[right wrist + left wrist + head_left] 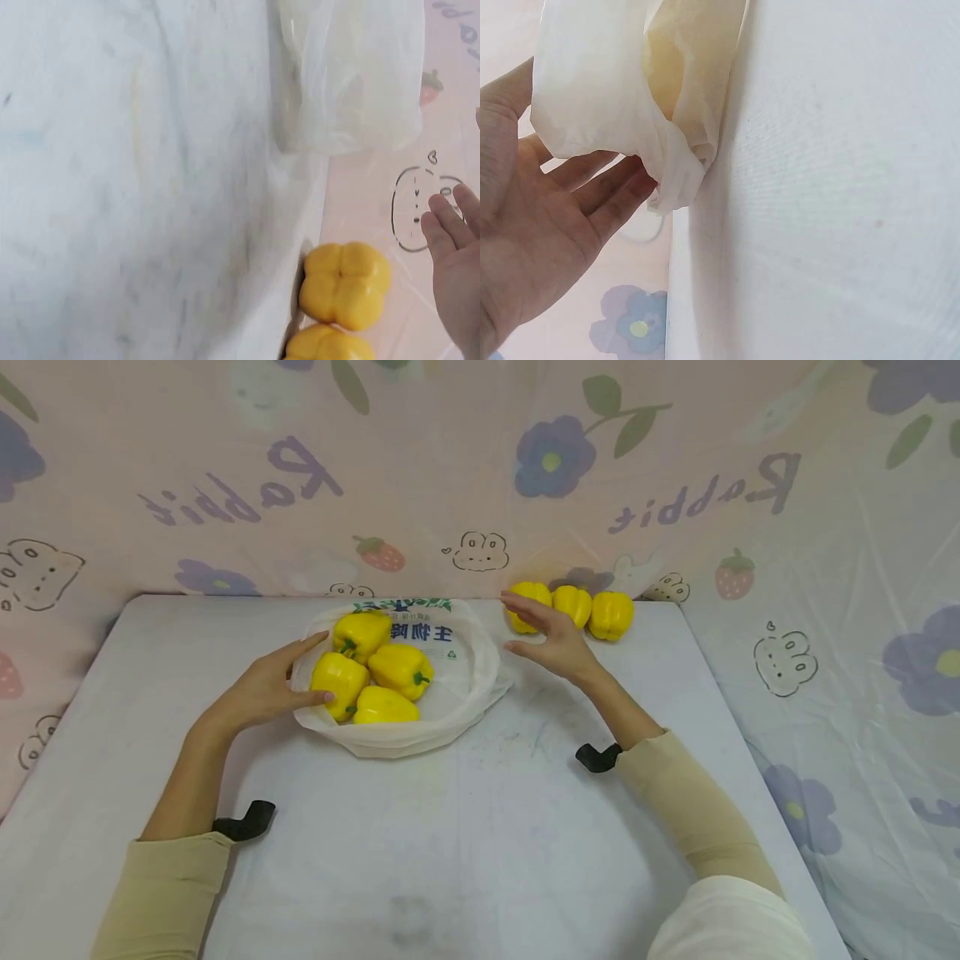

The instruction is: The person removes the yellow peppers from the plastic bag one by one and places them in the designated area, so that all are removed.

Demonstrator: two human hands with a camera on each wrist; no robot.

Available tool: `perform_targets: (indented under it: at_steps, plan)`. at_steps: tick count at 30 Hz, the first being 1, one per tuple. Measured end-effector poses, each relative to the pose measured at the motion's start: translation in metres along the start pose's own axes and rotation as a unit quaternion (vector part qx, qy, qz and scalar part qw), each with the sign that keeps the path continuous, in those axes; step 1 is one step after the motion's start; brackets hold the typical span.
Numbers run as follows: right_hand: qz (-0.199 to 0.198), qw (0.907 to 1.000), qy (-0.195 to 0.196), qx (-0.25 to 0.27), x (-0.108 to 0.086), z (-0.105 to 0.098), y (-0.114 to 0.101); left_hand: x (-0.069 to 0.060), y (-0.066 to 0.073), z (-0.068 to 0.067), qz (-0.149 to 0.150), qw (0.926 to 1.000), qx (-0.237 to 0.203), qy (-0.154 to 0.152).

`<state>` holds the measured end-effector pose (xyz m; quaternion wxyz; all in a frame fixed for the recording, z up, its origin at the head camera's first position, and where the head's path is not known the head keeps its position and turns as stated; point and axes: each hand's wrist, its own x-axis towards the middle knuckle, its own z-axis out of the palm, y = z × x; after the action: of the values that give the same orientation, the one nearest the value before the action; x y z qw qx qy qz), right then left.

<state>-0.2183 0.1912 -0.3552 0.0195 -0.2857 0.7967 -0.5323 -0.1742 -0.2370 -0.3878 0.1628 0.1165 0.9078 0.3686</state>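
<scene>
A white plastic bag [390,743] lies on the table with its mouth spread and its rim rolled down. Inside, on its left side, are several yellow bell peppers [401,670]. My left hand [258,689] holds the bag's left rim, thumb over the edge beside a pepper; the left wrist view shows fingers [611,195] against the outside of the bag [592,82]. Raised to the right of the bag, my right hand [555,643] has its fingers extended and holds nothing. It partly covers the leftmost of three yellow bell peppers [611,616] in a row behind it.
The white table [480,860] ends at a back edge, close behind the bag and the pepper row. A printed curtain [450,460] hangs behind and down the right side. Black curved pieces [251,822] stick out at both wrists, beside the beige sleeves.
</scene>
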Motion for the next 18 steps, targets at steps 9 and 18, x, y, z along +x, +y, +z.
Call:
perform_targets:
  at_steps: [9,18]
  plan:
    - [-0.025,0.9983,-0.046,0.024,0.012,0.023,-0.005,0.002,-0.001,-0.002,0.0,1.0,0.005,0.001]
    - [-0.02,0.9953,-0.088,0.035,0.023,0.042,-0.01,0.001,-0.005,0.0,0.011,0.9999,-0.005,0.007]
